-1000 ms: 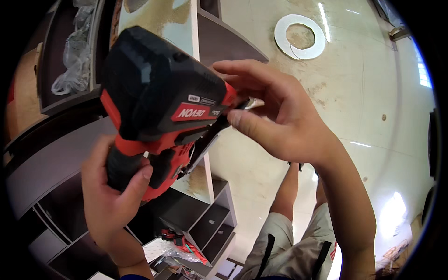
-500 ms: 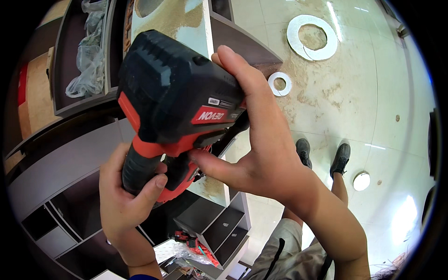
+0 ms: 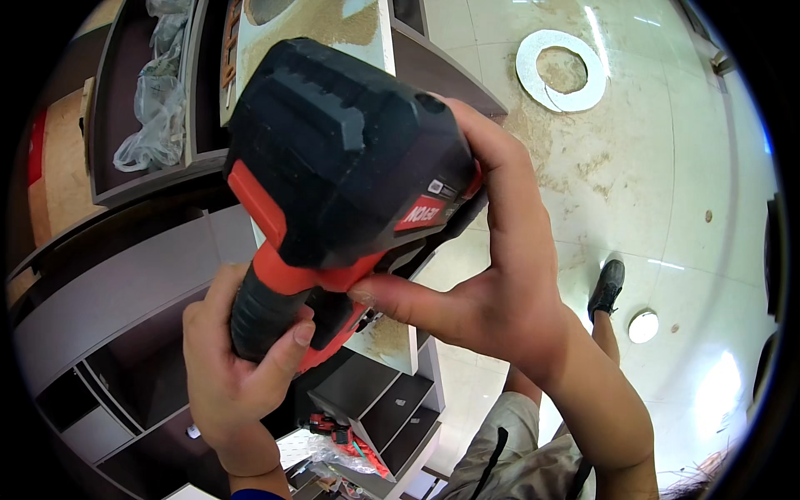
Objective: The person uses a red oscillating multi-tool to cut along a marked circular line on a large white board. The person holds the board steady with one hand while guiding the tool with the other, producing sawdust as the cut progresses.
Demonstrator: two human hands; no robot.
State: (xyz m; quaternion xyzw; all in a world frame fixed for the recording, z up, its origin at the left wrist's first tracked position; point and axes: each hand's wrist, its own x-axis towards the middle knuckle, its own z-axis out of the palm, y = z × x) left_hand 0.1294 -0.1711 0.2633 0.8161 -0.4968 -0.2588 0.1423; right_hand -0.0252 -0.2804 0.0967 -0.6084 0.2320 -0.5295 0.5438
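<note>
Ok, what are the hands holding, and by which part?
A black-and-red power tool: the left hand wraps its black grip; the right hand clasps its bulky black end.

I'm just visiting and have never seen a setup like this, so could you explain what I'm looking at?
There is no robot here, only a person's bare hands. The camera sits on the person's head and looks down; its wide lens bends straight edges.

The left hand grips the black handle of a black and red power tool. The right hand is against the tool's other side, its fingertips hidden behind it.

Beyond the tool, a pale board carries brown dust. To the right, a white ring lies on the floor. At left, clear plastic bags lie in a dark tray.
</note>
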